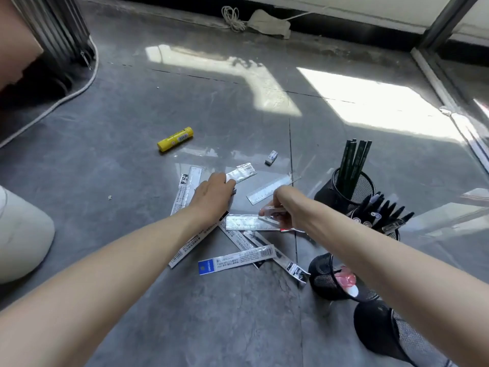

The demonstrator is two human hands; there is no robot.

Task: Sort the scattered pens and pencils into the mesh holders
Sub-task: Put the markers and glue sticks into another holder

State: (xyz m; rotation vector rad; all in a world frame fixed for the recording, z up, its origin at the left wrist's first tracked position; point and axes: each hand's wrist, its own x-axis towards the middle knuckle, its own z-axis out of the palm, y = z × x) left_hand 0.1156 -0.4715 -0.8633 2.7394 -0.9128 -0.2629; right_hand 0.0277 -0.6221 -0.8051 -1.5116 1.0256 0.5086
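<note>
Sunlight is falling across a grey floor (132,327) strewn with packets (235,259). The left hand (213,193) is pinching a packet; the right hand (287,207) is gripping clear rulers (272,214). Pencils (353,162) and pens (383,210) are standing in mesh holders (328,193) beside it.

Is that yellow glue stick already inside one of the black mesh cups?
No, the yellow glue stick lies on its side on the grey floor, well apart from the mesh cups at the right.
</note>
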